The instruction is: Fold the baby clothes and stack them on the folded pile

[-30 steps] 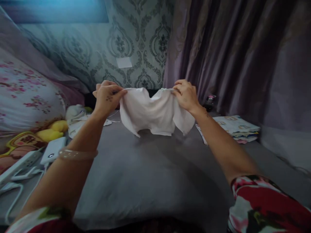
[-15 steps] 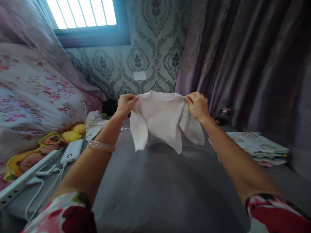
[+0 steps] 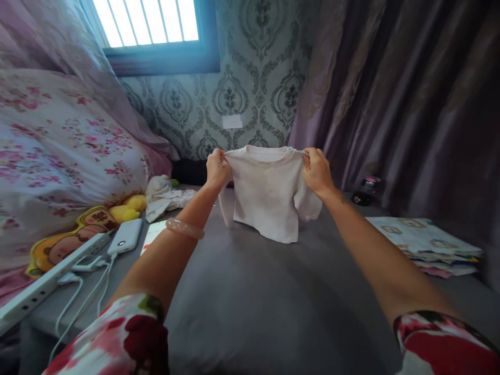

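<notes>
We hold our left arm [image 3: 166, 263] and right arm [image 3: 375, 247] outstretched, left hand [image 3: 219, 169] and right hand [image 3: 317, 172] level and apart, thumbs [image 3: 307, 162] pinched against curled fingers [image 3: 314, 152], both wrists [image 3: 330, 191] just below and behind those fingers, the arms spreading wider farther back.

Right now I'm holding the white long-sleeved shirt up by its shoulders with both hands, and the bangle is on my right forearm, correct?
Not quite: the bangle is on your left forearm, not the right, as the head view shows. The rest stands: your left hand and right hand hold the white long-sleeved shirt up by its shoulders.
</notes>
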Tool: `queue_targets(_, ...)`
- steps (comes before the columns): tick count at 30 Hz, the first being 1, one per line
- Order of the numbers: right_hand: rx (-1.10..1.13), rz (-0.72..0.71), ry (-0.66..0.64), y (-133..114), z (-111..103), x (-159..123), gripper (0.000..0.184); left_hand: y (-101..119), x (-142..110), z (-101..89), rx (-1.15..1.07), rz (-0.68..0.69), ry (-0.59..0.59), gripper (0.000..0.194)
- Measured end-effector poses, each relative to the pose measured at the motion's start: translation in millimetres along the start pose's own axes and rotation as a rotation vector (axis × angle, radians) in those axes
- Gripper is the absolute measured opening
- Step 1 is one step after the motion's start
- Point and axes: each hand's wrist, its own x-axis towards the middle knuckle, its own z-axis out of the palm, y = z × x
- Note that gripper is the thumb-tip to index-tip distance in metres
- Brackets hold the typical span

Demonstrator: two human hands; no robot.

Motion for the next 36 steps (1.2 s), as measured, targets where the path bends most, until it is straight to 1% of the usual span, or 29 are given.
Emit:
queue_targets(3, -0.040, -0.006, 0.045, -11.6, -8.8, -10.5, 0.031, 8.8, -14.9, -4.6, -0.054, 0.059, 0.070, 0.005)
queue_targets(5, -0.070, -0.014, 0.072, -20.4, -19.5, -19.4, 0.030, 16.6, -28.2, -14.0, -0.042, 0.121, 0.122, 0.007)
queue_targets(8, -0.102, -0.042, 0.085, -33.9, -41.9, -31.2, 0.028, 29.9, -50.8, -39.0, 0.039, 0.228, 0.164, 0.013)
queue_targets(10, -0.109, -0.066, 0.089, -43.5, -59.8, -35.2, 0.026, 40.8, -64.8, -60.8, 0.080, 0.294, 0.156, 0.014)
queue_targets(12, -0.100, -0.114, 0.113, -53.5, -78.2, -34.5, 0.024, 54.0, -75.0, -83.2, 0.151, 0.355, 0.174, 0.013)
queue_targets(15, -0.069, -0.168, 0.148, -66.7, -101.1, -25.3, 0.021, 74.7, -77.8, -110.5, 0.346, 0.464, 0.237, 0.018)
queue_targets(17, -0.050, -0.159, 0.101, -70.7, -108.0, -16.9, 0.021, 81.3, -70.2, -119.6, 0.484, 0.523, 0.247, 0.022)
queue_targets(18, -0.046, -0.144, 0.054, -70.2, -107.4, -13.3, 0.022, 80.1, -64.2, -120.2, 0.540, 0.536, 0.224, 0.022)
queue_targets(20, -0.055, -0.101, -0.064, -63.3, -96.3, -10.0, 0.024, 65.8, -51.1, -112.6, 0.623, 0.520, 0.125, 0.022)
queue_targets(22, -0.093, -0.037, -0.200, -49.0, -72.3, -14.7, 0.027, 35.7, -41.2, -93.3, 0.696, 0.454, -0.019, 0.022)
queue_targets(23, -0.124, 0.004, -0.292, -39.9, -56.4, -20.8, 0.028, 16.0, -39.2, -80.0, 0.730, 0.410, -0.080, 0.022)
queue_targets(24, -0.156, 0.039, -0.381, -30.1, -39.1, -29.3, 0.029, -5.7, -39.7, -65.1, 0.777, 0.358, -0.185, 0.022)
queue_targets(25, -0.187, 0.073, -0.466, -20.1, -21.1, -40.1, 0.029, -28.2, -42.9, -49.2, 0.814, 0.308, -0.261, 0.022)
queue_targets(26, -0.214, 0.096, -0.552, -10.6, -3.5, -52.7, 0.029, -50.4, -48.6, -33.2, 0.841, 0.280, -0.331, 0.023)
queue_targets(28, -0.263, 0.134, -0.657, 5.4, 27.8, -80.3, 0.030, -90.5, -65.0, -3.5, 0.868, 0.205, -0.450, 0.026)
queue_targets(30, -0.287, 0.146, -0.732, 16.2, 50.8, -106.2, 0.031, -121.3, -83.2, 19.6, 0.852, 0.142, -0.510, 0.029)
queue_targets(32, -0.306, 0.147, -0.798, 22.5, 65.4, -125.5, 0.033, -142.1, -97.6, 34.9, 0.840, 0.127, -0.536, 0.029)
queue_targets(34, -0.322, 0.139, -0.838, 26.9, 74.1, -137.0, 0.035, -155.2, -105.6, 43.6, 0.837, 0.124, -0.530, 0.029)
queue_targets(36, -0.330, 0.131, -0.857, 31.6, 80.0, -142.6, 0.035, -163.5, -107.8, 48.1, 0.842, 0.131, -0.524, 0.029)
